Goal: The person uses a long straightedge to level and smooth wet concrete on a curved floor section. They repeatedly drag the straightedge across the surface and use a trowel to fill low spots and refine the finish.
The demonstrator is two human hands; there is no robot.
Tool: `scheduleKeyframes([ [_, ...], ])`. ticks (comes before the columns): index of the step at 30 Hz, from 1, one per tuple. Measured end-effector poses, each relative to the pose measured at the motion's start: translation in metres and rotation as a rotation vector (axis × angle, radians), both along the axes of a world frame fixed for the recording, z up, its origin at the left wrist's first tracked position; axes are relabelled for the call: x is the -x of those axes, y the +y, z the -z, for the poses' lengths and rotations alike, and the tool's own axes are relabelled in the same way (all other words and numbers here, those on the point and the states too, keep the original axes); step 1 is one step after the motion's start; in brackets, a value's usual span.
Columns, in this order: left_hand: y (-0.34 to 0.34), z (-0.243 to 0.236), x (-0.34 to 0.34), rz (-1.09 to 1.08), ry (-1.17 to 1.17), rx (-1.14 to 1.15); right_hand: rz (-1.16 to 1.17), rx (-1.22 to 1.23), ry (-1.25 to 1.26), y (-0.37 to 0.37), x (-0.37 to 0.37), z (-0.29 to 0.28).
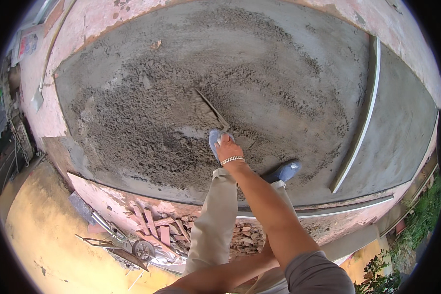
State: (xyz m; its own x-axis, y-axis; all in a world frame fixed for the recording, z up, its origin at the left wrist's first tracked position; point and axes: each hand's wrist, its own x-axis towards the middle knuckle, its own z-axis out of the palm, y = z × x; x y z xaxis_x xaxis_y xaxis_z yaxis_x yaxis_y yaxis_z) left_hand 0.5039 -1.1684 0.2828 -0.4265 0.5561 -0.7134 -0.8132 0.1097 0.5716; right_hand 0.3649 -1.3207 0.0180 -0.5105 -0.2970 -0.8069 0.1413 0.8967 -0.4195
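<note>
My right hand, with a chain bracelet at the wrist, is closed around the handle of a trowel. The trowel's blade, slightly blurred, points away to the upper left over dark, crumbly wet mortar. Below the grip, one blue shoe shows in part; the other shoe stands to its right on the mortar. My left forearm crosses low in front of me toward my right knee. Its hand lies mostly hidden behind my right arm, so the fingers do not show.
A long pale straightedge lies across smoothed cement at the right. Another bar runs along the near edge. Pink low walls surround the slab; a shovel leans at far left. Beyond the near edge lie bricks and a wheeled cart.
</note>
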Motion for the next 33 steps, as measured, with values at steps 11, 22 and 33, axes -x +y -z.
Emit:
scheduleKeyframes([
  [11, 0.009, 0.007, 0.014, -0.406, -0.025, -0.216, -0.281, 0.017, 0.162, -0.061, 0.040, 0.018],
  [22, 0.012, -0.007, 0.066, -0.293, 0.039, -0.102, -0.603, 0.280, -0.040, -0.089, -0.031, -0.016],
  [33, -0.035, -0.007, 0.102, -0.156, 0.118, 0.003, -1.242, 0.144, 0.033, -0.109, 0.073, -0.009],
])
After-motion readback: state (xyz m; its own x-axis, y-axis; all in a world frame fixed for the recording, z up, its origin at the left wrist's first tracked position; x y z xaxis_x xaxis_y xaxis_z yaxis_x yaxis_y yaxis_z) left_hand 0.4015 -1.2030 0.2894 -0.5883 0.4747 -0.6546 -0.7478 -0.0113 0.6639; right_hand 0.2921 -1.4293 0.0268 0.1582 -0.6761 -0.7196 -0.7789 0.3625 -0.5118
